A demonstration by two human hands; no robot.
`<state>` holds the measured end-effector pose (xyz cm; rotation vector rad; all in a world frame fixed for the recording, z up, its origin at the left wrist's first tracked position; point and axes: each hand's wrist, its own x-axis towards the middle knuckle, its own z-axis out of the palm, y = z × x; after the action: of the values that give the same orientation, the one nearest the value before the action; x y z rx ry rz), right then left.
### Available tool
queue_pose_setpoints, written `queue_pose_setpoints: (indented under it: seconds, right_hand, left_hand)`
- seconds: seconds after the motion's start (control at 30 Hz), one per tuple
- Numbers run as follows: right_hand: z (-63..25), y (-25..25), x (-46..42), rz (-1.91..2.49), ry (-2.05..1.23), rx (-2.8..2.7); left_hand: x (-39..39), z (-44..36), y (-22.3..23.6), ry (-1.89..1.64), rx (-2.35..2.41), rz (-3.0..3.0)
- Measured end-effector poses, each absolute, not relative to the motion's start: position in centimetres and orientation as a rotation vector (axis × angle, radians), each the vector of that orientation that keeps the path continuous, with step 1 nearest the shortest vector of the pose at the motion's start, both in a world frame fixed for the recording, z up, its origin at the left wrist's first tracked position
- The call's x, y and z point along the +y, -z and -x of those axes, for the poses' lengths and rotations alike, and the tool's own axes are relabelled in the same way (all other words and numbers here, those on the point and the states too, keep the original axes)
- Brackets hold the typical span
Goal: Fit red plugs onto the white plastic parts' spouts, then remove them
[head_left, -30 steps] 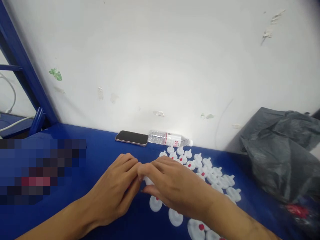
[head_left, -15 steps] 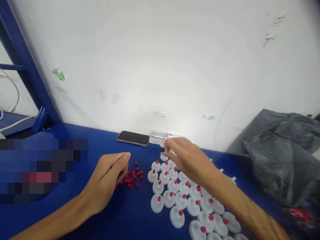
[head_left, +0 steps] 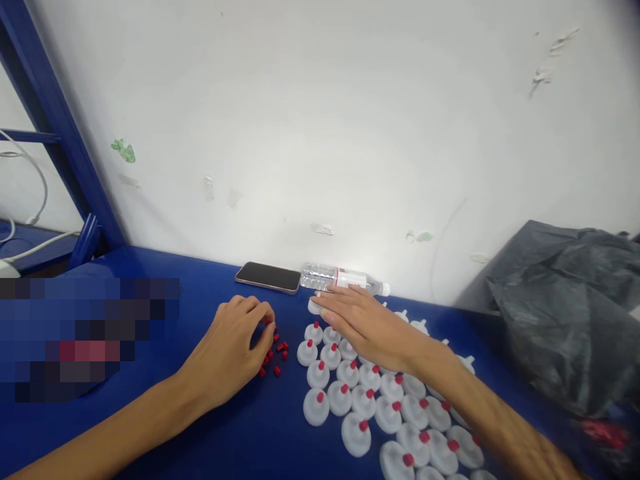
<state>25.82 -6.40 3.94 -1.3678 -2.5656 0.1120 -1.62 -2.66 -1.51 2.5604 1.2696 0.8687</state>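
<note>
My left hand (head_left: 234, 343) is curled over the small pile of red caps (head_left: 277, 371). Its thumb and forefinger close in a pinch around one red cap, mostly covered by the fingertips. Across the rows of white round discs with spouts (head_left: 316, 407) reaches my right hand (head_left: 367, 327). The thumb and fingers of this hand are at the right edge of a white disc (head_left: 315, 307) at the far left of the group, gripping it. Most of the nearer discs carry a red cap on the spout. Under my right hand and forearm several discs are partly hidden.
A phone (head_left: 269, 277) and a clear plastic bottle (head_left: 350, 277) lie along the wall. Farther right are uncapped discs (head_left: 419, 326) and a dark plastic bag (head_left: 565, 300). A blue metal frame (head_left: 65, 127) rises at the left, above a pixelated patch.
My left hand has gone from a raised closed pose to fingers among the red caps. My right hand has flattened and shifted slightly left, and the far white disc has moved left with it.
</note>
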Motion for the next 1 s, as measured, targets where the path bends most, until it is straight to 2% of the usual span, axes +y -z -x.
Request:
queue_pose_setpoints:
  seconds: [0.17,0.47,1.0]
  right_hand:
    - [-26.1,-3.8,-6.3,1.381,-0.188,-2.593]
    - [-25.0,-5.8,-7.0,1.258,-0.128,-2.555]
    - [-25.5,-3.9,-6.3,1.181,0.094,-2.629]
  left_hand:
    - [-2.9,1.5,1.3,-0.872,1.403,-2.613]
    - [-2.8,1.5,2.1,-0.801,1.498,-2.624]
    - [-3.4,1.3,1.0,-0.768,1.461,-2.608]
